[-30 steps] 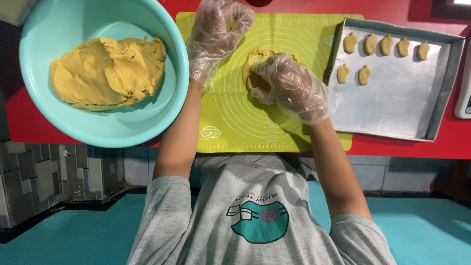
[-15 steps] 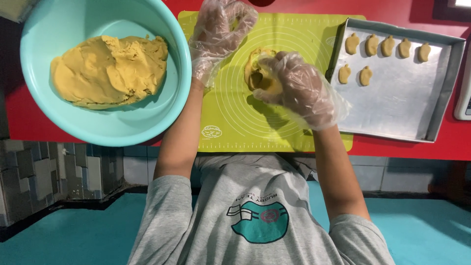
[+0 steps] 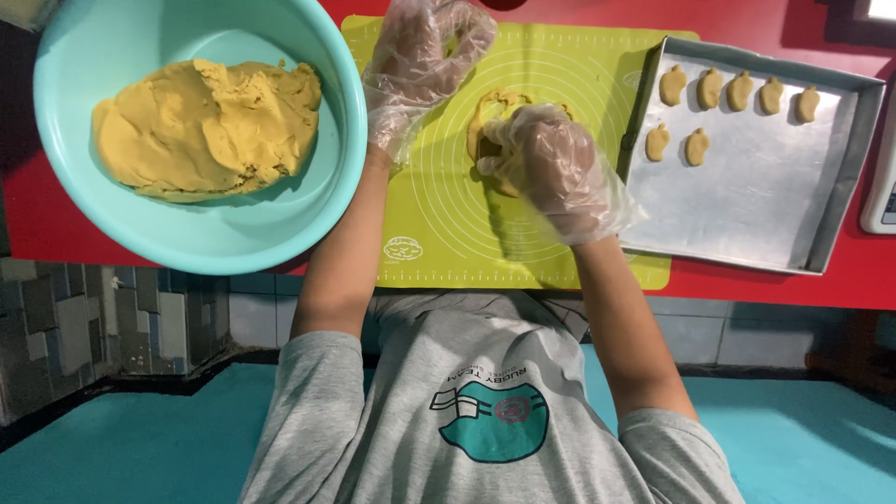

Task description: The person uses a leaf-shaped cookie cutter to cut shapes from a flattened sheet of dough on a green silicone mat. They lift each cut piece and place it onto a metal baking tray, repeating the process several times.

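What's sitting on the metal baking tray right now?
The metal baking tray holds seven small shaped dough pieces, five in the far row and two below, at its top left. The rest is bare metal. The gloved right hand covers only a sliver of its left edge.

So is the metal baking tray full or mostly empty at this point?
Mostly empty. The metal baking tray holds seven small dough pieces along its far edge, five in one row and two below; the rest is bare metal.

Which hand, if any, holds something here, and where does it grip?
The right hand presses on the flat dough piece, fingers on its near edge; a grip cannot be told. The left hand shows nothing clearly held.
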